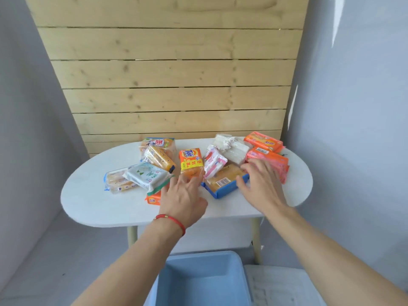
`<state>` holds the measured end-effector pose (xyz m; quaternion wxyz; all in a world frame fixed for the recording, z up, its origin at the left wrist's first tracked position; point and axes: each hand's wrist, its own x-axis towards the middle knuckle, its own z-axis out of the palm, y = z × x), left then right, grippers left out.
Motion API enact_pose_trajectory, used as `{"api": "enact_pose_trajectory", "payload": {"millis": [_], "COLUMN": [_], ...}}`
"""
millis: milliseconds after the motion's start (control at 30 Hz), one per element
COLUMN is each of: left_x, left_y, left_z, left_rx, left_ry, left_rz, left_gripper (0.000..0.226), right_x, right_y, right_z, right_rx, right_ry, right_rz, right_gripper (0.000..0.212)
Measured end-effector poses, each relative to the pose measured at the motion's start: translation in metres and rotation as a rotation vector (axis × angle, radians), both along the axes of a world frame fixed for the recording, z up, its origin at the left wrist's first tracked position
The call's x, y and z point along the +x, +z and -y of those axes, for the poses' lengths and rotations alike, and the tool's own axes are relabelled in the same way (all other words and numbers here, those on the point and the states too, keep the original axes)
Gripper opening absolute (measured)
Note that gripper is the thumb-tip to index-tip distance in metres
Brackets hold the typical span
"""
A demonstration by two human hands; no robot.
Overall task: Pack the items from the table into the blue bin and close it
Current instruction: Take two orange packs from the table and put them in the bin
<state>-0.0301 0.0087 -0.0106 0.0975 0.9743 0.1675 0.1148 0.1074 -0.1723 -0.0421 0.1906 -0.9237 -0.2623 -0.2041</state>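
Several packaged items lie on the white oval table (92, 202). My left hand (185, 195) reaches with spread fingers to the near end of the orange Tide soap pack (191, 161). My right hand (260, 182) lies with spread fingers against the blue-edged soap pack (223, 184) and the pink-orange pack (272, 161). Neither hand grips anything. The blue bin (203, 281) stands open on the floor below the table's front edge, and its whitish lid (284, 286) lies to its right.
More packs lie on the table: a green-white pack (146, 176), a clear bread-like pack (118, 181), yellow packs (159, 156), a white bundle (231, 149), an orange pack (263, 141). A wooden plank panel (167, 74) stands behind the table. Grey walls close in on both sides.
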Motion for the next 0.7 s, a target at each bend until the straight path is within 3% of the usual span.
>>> {"api": "enact_pose_trajectory", "payload": {"millis": [100,200,400,567,633,700], "left_x": [0.004,0.002,0.014,0.022,0.02,0.02], "left_y": [0.007,0.003,0.007,0.006,0.008,0.009], "left_z": [-0.007,-0.01,0.034,0.065,0.081,0.094], "left_rx": [-0.058,-0.032,-0.032,-0.335,-0.577,-0.839], "left_ry": [0.004,0.054,-0.057,-0.161,-0.14,-0.103], "left_rz": [-0.107,-0.239,0.021,0.137,0.171,0.139], "left_gripper": [0.038,0.041,0.032,0.029,0.028,0.023], "right_x": [0.035,0.054,0.069,0.049,0.032,0.015], "right_y": [0.0,-0.005,0.001,0.009,0.014,0.016], "right_z": [0.038,0.047,0.051,0.048,0.048,0.052], "right_rx": [-0.042,0.014,0.131,-0.072,-0.091,-0.065], "right_ry": [-0.165,-0.168,-0.109,-0.26,-0.32,-0.361], "right_rz": [-0.111,-0.213,-0.396,-0.333,-0.37,-0.424], "right_gripper": [0.056,0.064,0.06,0.085,0.093,0.087]}}
